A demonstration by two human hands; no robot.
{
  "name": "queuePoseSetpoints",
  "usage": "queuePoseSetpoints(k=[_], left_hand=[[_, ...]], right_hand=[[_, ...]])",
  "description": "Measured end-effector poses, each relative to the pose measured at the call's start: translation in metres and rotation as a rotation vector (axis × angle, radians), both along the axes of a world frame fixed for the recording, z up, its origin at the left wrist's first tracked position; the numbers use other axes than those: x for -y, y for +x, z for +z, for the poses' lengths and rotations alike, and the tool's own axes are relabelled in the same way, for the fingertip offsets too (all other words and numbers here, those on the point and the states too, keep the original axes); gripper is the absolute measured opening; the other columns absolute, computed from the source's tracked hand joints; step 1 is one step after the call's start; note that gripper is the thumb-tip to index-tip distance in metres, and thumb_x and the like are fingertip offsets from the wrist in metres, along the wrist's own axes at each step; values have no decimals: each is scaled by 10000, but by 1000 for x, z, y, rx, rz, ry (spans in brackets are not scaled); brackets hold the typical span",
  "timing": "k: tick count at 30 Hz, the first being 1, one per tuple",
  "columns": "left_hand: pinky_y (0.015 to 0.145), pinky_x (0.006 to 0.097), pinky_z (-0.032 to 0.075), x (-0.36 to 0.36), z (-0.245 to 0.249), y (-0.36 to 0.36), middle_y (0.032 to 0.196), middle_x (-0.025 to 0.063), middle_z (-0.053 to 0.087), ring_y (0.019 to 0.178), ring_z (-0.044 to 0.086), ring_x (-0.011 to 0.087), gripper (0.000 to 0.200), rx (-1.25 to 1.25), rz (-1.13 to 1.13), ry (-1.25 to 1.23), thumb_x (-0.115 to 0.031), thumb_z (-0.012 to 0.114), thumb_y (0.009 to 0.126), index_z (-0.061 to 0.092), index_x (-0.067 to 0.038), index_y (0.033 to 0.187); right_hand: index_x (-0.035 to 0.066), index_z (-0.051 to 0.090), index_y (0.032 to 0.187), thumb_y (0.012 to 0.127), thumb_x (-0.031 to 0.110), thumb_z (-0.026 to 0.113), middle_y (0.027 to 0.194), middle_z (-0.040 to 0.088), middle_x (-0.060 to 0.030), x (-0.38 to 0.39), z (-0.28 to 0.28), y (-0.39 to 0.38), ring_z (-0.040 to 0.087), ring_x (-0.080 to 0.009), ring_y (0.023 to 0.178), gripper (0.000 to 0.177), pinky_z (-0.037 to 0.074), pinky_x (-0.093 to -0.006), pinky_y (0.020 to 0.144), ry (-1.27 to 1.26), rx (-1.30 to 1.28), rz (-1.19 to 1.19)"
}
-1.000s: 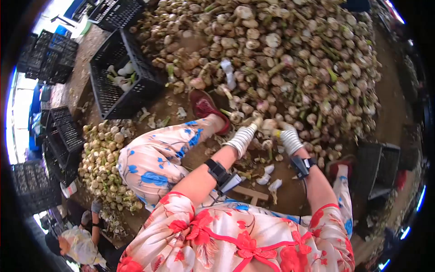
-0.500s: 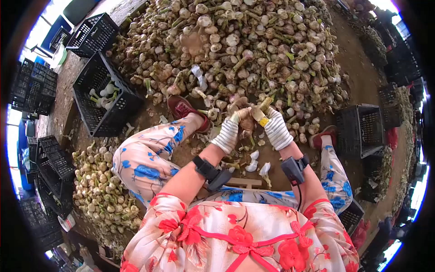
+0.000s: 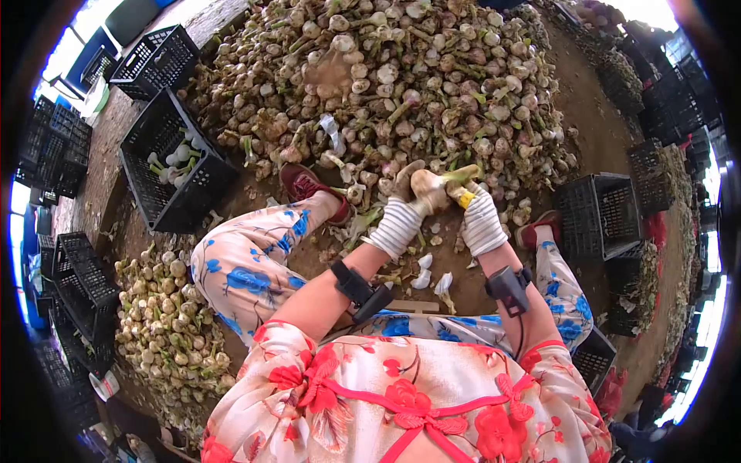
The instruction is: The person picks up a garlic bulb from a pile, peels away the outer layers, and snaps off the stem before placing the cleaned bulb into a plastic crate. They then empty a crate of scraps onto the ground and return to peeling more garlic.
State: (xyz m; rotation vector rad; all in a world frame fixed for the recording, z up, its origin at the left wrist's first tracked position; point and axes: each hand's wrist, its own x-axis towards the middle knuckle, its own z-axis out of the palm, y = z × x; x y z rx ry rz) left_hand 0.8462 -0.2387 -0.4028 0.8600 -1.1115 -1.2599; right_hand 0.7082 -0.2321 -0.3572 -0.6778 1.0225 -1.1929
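A pale garlic bulb (image 3: 426, 182) with a thick greenish stem pointing right is held between my two gloved hands, low over the front of a big garlic heap (image 3: 455, 85). My left hand (image 3: 404, 208), in a white striped-cuff glove, has its fingers closed around the bulb from the left and below. On the other side my right hand (image 3: 472, 204), gloved alike with a yellow patch near the thumb, closes on the stem end. Pieces of white peel (image 3: 432, 279) lie on the ground beneath the hands.
Left of the heap stands a black crate (image 3: 174, 193) with a few trimmed bulbs in it. A smaller garlic pile (image 3: 170, 324) lies beside my left leg. Another black crate (image 3: 598, 216) is at the right, past my foot. More crates line both sides.
The garlic bulb has turned in my hands: its round head now shows on the left and its stem points right. Both hands have shifted slightly, and the view has moved a little.
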Motion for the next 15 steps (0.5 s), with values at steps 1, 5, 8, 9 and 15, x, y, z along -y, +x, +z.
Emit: queuePoseSetpoints(k=[1, 5, 8, 9, 15], left_hand=[[684, 287, 495, 1, 15, 12, 891, 46, 578, 775, 570, 157, 468, -251, -173, 252, -275, 628, 778, 443, -65, 1153], [615, 295, 513, 11, 22, 33, 854, 61, 608, 702, 601, 194, 357, -748, -691, 812, -390, 543, 810, 539, -97, 1012], [578, 331, 525, 12, 36, 39, 895, 94, 596, 675, 606, 201, 453, -681, -687, 726, -405, 570, 790, 478, -86, 1099], [533, 357, 534, 10, 41, 37, 937, 125, 581, 636, 609, 206, 560, -579, -500, 675, -407, 594, 776, 414, -64, 1180], [827, 299, 459, 26, 5, 26, 1009, 78, 551, 941, 536, 191, 733, 278, 60, -107, -92, 796, 573, 386, -19, 1177]], right_hand=[[23, 595, 937, 806, 18, 542, 824, 595, -3, 2, -5, -2, 508, -67, 676, 141, 436, -197, 626, -165, -294, 25], [7, 563, 1038, 828, -5, 500, 883, 588, -18, -2, -11, -1, 515, -77, 722, 220, 440, -202, 653, -361, -473, -30], [14, 547, 1064, 849, 24, 484, 945, 579, -34, -3, -9, 5, 549, -101, 781, 224, 461, -203, 692, -177, 130, -98], [10, 531, 1074, 865, 61, 476, 990, 570, -41, -2, -15, 7, 567, -115, 838, 222, 471, -198, 728, -141, 78, -113], [-2, 504, 1087, 871, 58, 456, 972, 570, -33, -16, -24, 22, 553, -92, 844, 229, 462, -191, 733, -291, -135, -210]])
